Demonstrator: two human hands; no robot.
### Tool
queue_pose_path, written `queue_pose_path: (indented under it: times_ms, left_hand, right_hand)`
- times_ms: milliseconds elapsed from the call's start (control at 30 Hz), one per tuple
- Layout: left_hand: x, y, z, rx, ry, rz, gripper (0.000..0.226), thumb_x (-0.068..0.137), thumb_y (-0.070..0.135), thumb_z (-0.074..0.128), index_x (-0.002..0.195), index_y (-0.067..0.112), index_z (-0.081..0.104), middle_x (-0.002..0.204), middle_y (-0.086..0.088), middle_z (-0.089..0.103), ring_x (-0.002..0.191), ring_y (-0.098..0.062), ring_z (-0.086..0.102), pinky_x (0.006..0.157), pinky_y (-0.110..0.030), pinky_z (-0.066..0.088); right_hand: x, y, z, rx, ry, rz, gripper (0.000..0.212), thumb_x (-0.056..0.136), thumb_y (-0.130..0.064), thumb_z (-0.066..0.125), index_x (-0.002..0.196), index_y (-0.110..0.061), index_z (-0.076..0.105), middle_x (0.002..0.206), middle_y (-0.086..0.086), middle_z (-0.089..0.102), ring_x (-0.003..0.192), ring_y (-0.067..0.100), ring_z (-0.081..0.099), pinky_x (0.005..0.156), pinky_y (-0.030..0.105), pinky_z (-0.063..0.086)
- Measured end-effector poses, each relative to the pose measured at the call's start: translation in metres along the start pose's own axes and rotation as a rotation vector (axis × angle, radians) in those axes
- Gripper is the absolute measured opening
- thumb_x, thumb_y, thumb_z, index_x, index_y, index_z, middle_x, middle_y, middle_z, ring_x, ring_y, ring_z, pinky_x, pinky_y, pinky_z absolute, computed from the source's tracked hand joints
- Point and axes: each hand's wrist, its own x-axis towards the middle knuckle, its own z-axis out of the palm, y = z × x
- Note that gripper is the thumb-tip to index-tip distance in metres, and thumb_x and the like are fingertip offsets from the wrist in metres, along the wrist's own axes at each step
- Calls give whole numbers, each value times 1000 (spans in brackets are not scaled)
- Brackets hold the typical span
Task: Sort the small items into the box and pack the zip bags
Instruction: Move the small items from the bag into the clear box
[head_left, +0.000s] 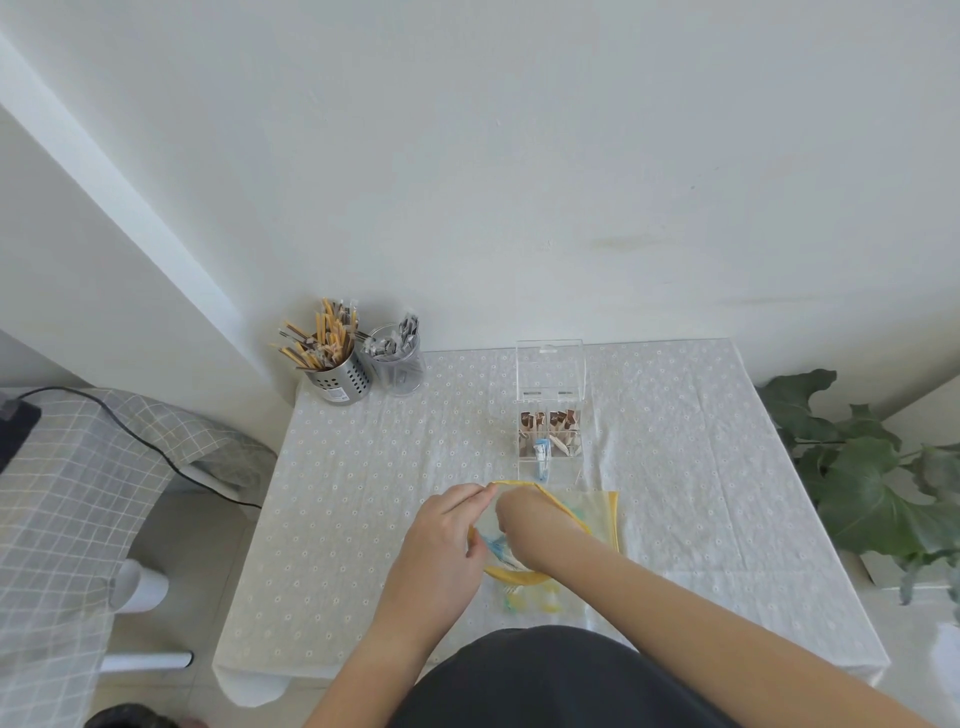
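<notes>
1. At your far left a second table carries a grey checked cloth (62, 493), and a black cable (145, 441) trails across it towards the floor.
2. At the back left corner of your table stands a perforated metal holder (340, 379), crammed with thin yellow wrapped sticks (324, 338) that fan outward.
3. Touching it on the right is a clear cup (397, 371) holding grey wrapped pieces, too small to identify.
4. The white tablecloth (363, 493) is soft and printed with small pale rings.
5. Your left hand (441, 530) pinches the yellow rim of the zip bag (519, 574), holding its mouth open just in front of you.
6. That bag is thin clear plastic; something blue and white lies inside it.
7. Your right hand (530, 525) dips into the bag's mouth with its knuckles up. Its fingertips are hidden, so you cannot tell whether they hold anything.
8. Behind the bag, the clear plastic box (550, 441) sits with its lid (551, 371) upright. Its back cells hold brown pieces, and a blue packet (542, 449) stands nearer the front.
9. A second yellow-edged bag (605, 512) lies flat under your right forearm.
10. A broad-leaved plant (872, 488) stands beyond the table's right edge.
</notes>
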Motion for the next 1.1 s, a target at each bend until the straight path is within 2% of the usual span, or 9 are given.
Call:
queue_pose_path:
  times_ms: [67,133,233,367,500,700,800,933,1100]
  left_hand:
    - [2,-4,0,-27,2,-29,58,96,-1,58,147,26,60,144,18,55,133,1,45,115,-16,38]
    - [3,-9,-1,-49,12,-58,58,95,-2,58,146,25,61,143,19,55,133,-1,48,111,-29,48]
    - [5,-17,-4,-60,43,-109,58,94,-1,59,146,26,61,140,22,54,130,-3,52,107,-32,52]
    - [7,-28,-9,-72,80,-155,57,93,-2,59,144,24,62,135,24,54,126,-5,55,104,-33,54]
    - [8,-41,-12,-76,102,-219,57,95,-1,59,146,26,61,138,19,56,127,-9,56,105,-36,55]
    - [11,-49,-13,-110,130,-271,57,94,-2,59,145,23,62,135,20,58,125,-7,56,105,-35,55]
    - [12,-50,-12,-114,126,-287,57,94,-2,59,145,23,62,135,21,57,125,-6,56,105,-35,55]
    - [11,-53,-10,-99,118,-295,56,95,0,59,146,23,61,138,19,58,127,-6,55,105,-35,54]
    - [9,-56,-8,-93,113,-314,56,95,1,59,145,24,62,137,20,57,127,-8,55,103,-35,55]
  right_hand:
    - [-9,2,-2,33,95,-10,14,97,-4,55,90,-13,62,70,-2,48,72,19,57,67,27,46]
    - [-18,5,-4,175,206,-18,21,94,0,55,102,-9,72,87,3,65,86,24,68,74,30,55]
    - [-34,16,-17,386,315,-60,28,94,-10,58,113,-18,78,109,1,73,97,23,72,82,34,60]
    - [-64,49,-51,663,471,-95,17,88,-28,71,101,-25,81,74,-15,66,61,-4,58,56,9,40]
    - [-56,90,-73,938,521,-70,11,79,-25,76,88,-30,82,69,5,74,51,4,54,50,17,42]
    - [21,121,-67,802,447,111,12,84,-14,72,89,-19,82,49,-9,59,42,9,46,40,16,35]
    - [57,121,-57,709,369,169,12,84,-8,69,84,-14,79,59,-5,67,48,8,59,45,16,42]
    - [90,114,-46,582,285,202,16,80,-5,65,72,-13,75,72,5,73,77,23,75,64,29,61]
    - [111,106,-35,428,204,143,22,89,-11,61,101,-7,80,99,9,77,89,25,72,72,31,56]
